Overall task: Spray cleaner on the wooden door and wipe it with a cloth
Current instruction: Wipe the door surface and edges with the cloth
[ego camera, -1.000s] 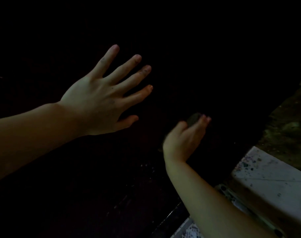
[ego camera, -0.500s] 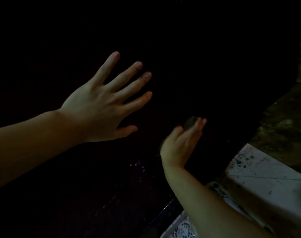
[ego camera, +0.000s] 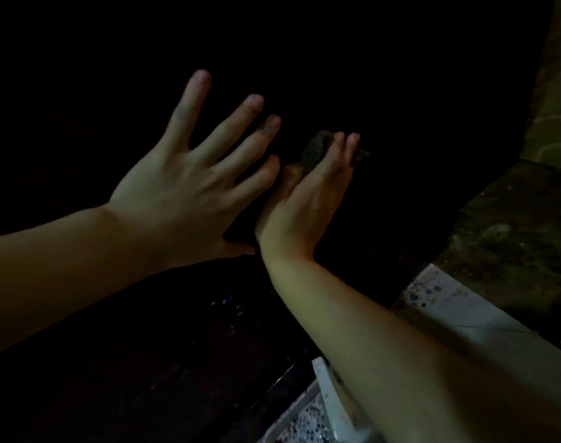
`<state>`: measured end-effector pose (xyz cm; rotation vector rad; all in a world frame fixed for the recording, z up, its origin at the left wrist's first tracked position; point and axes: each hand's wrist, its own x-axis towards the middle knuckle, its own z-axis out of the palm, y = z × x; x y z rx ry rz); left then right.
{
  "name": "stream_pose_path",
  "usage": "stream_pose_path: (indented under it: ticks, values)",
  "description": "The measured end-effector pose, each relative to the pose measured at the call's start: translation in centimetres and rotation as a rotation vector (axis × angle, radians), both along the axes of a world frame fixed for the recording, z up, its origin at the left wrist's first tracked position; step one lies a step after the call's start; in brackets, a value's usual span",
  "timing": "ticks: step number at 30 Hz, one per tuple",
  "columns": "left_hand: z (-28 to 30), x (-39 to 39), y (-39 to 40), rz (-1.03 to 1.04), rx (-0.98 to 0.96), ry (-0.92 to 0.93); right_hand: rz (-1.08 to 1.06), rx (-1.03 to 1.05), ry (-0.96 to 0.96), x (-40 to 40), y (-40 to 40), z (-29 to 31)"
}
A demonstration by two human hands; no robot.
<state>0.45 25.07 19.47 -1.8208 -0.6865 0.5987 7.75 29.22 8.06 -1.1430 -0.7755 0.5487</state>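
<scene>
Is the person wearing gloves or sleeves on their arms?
No. Both forearms are bare, with no sleeve, watch or bracelet in view. The left hand and right hand have no gloves or rings. Some left fingertips look smudged dark.

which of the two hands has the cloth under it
The right hand: its straight fingers press the dark cloth to the door. The left hand is spread and bare.

Left hand point(ego camera: 177, 193) splayed flat; right hand point(ego camera: 308, 199) extended, fingers straight, wrist bent back.
</scene>
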Motion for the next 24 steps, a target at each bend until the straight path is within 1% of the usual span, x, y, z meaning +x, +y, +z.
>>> stream_pose_path:
  ticks: [6, 9, 10, 12, 14, 18, 21, 23, 24]
  values:
    - [-0.7, 0.1, -0.2, -0.014, 0.02, -0.01, -0.047, -0.042, -0.006, 0.0, 0.4, 0.6]
    - [-0.6, 0.1, -0.1, -0.031, 0.016, -0.003, 0.021, -0.084, 0.106, -0.7, -0.6, 0.1]
    - [-0.5, 0.1, -0.1, -0.037, 0.001, -0.013, 0.04, -0.101, 0.132, -1.2, -1.2, -0.1]
    - [-0.2, -0.2, -0.5, -0.049, -0.037, -0.02, 0.039, -0.093, 0.124, -2.7, -2.4, -0.2]
    - [0.6, -0.4, -0.7, -0.076, -0.085, 0.026, 0.0, -0.065, 0.133, -4.1, -3.1, 0.5]
    - [3.4, -1.7, -1.5, -0.11, -0.231, 0.068, 0.056, 0.035, 0.122, -6.5, -4.8, 2.2]
    - [4.3, -2.6, -2.5, -0.028, -0.266, 0.205, 0.015, 0.089, 0.063, -8.4, -6.5, 0.0]
    - [4.4, -3.1, -2.8, 0.004, -0.256, 0.269, 0.018, -0.001, 0.101, -9.5, -7.7, -3.3]
    - [4.5, -3.1, -2.9, -0.012, -0.259, 0.259, 0.045, -0.081, 0.139, -9.8, -8.3, -4.9]
